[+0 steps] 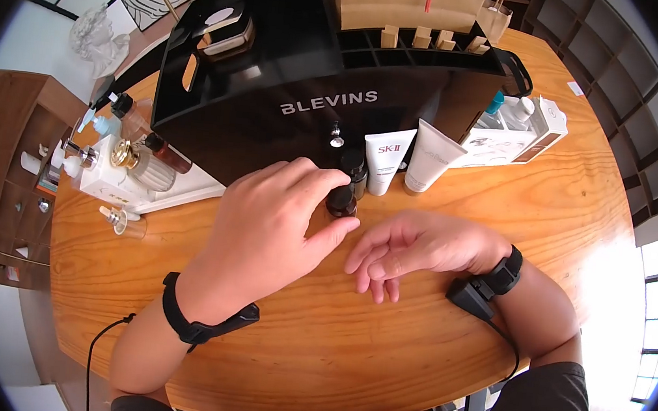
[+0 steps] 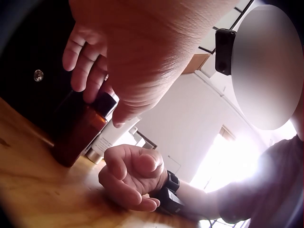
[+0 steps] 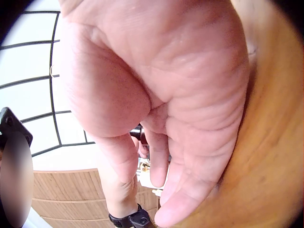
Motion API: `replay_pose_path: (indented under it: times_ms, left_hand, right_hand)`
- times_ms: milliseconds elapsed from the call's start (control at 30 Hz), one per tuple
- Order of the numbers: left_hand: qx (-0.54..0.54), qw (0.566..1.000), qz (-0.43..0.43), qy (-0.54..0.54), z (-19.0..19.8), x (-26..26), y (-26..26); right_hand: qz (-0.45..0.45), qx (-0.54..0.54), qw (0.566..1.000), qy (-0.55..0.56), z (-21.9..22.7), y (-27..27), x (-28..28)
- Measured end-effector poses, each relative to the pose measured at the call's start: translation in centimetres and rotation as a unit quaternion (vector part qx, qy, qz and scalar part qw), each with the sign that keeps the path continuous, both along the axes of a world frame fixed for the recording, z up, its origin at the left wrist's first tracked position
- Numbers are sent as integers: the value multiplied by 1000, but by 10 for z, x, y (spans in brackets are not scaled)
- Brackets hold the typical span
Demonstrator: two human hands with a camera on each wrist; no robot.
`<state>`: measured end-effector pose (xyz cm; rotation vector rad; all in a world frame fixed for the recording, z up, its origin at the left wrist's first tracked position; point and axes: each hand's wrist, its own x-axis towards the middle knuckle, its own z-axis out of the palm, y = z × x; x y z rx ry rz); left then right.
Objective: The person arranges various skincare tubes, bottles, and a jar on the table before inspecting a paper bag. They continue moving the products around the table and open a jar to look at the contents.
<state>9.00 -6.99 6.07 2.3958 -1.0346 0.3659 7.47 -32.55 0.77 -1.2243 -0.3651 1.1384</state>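
Observation:
In the head view the left hand (image 1: 276, 216) reaches over a small dark bottle (image 1: 341, 203), thumb and fingers spread around its cap; whether they touch it is not clear. In the left wrist view that amber bottle (image 2: 80, 135) with a black cap stands upright beneath the fingers of the left hand (image 2: 95, 61). A second dark bottle (image 1: 355, 168) stands just behind it. The right hand (image 1: 427, 251) holds nothing and hovers over the table to the right, its fingers loosely bent. Two white tubes, one SK-II tube (image 1: 386, 159) and one plain tube (image 1: 432, 158), stand beside the bottles.
A black BLEVINS box (image 1: 258, 119) stands behind the bottles, with a paper bag (image 1: 412, 3) behind it. At the left, a white tray (image 1: 179, 195) holds several bottles, and a small clear bottle (image 1: 128, 223) stands nearby. A white box (image 1: 509, 144) with bottles is at the right.

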Motion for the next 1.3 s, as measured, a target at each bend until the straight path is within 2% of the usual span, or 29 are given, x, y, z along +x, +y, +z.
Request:
replay_pose_path:
  times_ms: [133, 333, 467, 533, 700, 800, 867, 933, 967, 1100, 1167, 1300]
  left_hand:
    - [-18, 999, -7, 51, 2, 1, 8]
    - [11, 989, 1, 144, 25, -3, 39]
    - [47, 985, 44, 162, 42, -11, 69]
    - [59, 988, 38, 138, 51, -12, 93]
    - [101, 983, 130, 85, 87, -2, 139]
    - [121, 979, 157, 43, 90, 21, 155]
    - [152, 980, 131, -14, 84, 39, 158]
    - [189, 969, 147, -64, 73, 54, 158]
    - [212, 965, 139, -72, 67, 64, 160]
    - [239, 948, 205, -54, 58, 78, 158]
    - [269, 940, 203, -56, 51, 85, 160]
    - [251, 941, 201, -109, 35, 89, 162]
  right_hand:
    - [7, 10, 1000, 4, -2, 0, 0]
    - [3, -1, 1000, 6, -1, 0, 0]
    - [12, 11, 1000, 0, -4, 0, 2]
    - [12, 15, 1000, 10, -6, -1, 3]
    - [-5, 8, 999, 35, 2, 2, 2]
    - [-12, 10, 999, 45, -1, 1, 2]
    - [-19, 2, 999, 32, -6, -1, 0]
    - [-17, -2, 1000, 26, -2, -1, 1]
    - [-28, 6, 999, 21, -1, -1, -1]
    - [-30, 20, 999, 40, -2, -1, 0]
    - [-26, 19, 999, 42, -2, -1, 0]
    - [-39, 16, 998, 43, -4, 0, 0]
